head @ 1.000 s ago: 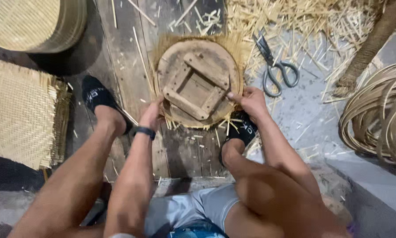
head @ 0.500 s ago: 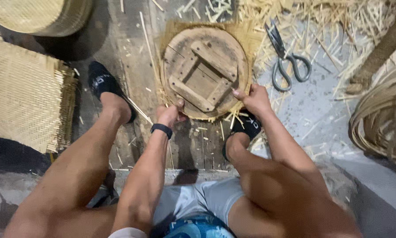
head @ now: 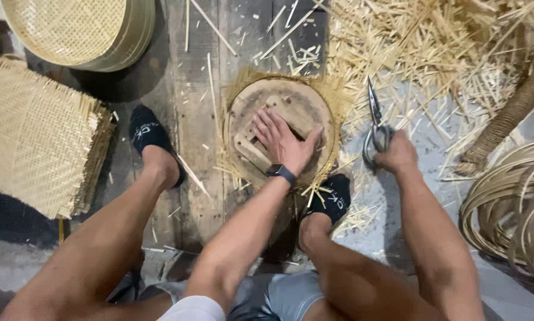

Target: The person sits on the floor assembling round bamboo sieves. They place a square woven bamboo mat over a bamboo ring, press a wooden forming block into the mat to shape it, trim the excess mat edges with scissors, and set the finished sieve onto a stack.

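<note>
While the left hand lies flat, fingers spread, on the round wooden mould with a cross-piece, the right hand has its grip closed around the handles of the grey metal shears, blades pointing away from the person. Mould sits on the dark plank floor between the two feet in black socks; frayed bamboo strip ends stick out from under its rim. A dark wristband is on the left wrist. Shears are just right of the mould, over a scatter of pale bamboo offcuts. Stack of round woven bamboo trays at far left; flat square woven bamboo mats piled beside the left foot. Coil of bamboo hoops to the right, well apart from the mould.
</note>
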